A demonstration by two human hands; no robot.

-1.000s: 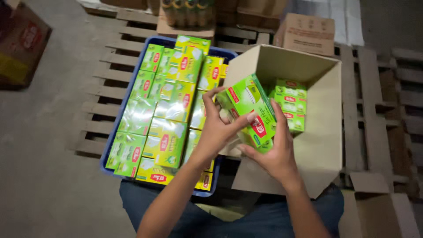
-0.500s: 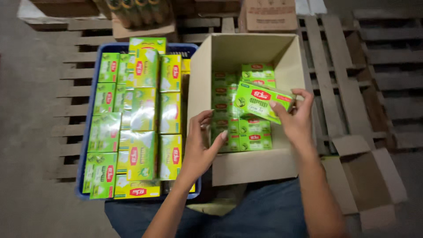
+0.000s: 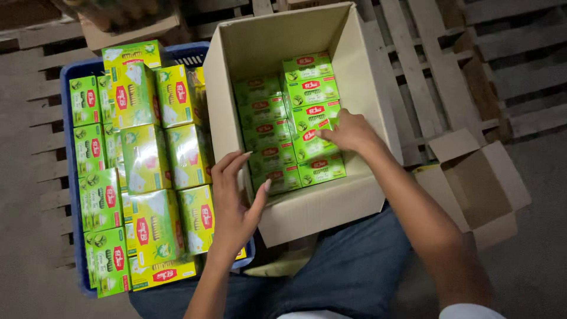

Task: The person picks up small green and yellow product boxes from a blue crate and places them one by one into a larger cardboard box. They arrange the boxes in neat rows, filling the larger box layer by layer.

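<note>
An open cardboard carton [image 3: 331,204] stands between my knees, holding two rows of small green tea boxes [image 3: 269,133]. My right hand [image 3: 348,131] reaches into the carton and presses on a green box [image 3: 310,133] in the right row. My left hand [image 3: 233,198] rests with fingers apart against the carton's near left wall, holding nothing. To the left, a blue plastic crate [image 3: 74,195] is packed with several larger yellow-green tea packs [image 3: 144,159] wrapped in clear film.
The crate and carton sit on wooden pallets [image 3: 425,65]. An empty small cardboard box [image 3: 478,183] lies at my right. More cartons [image 3: 127,26] stand behind the crate. Grey concrete floor lies at the left edge.
My right hand has lowered the green box it held into the carton's right row. My left hand has stayed at the carton's wall. The view has shifted down and closer.
</note>
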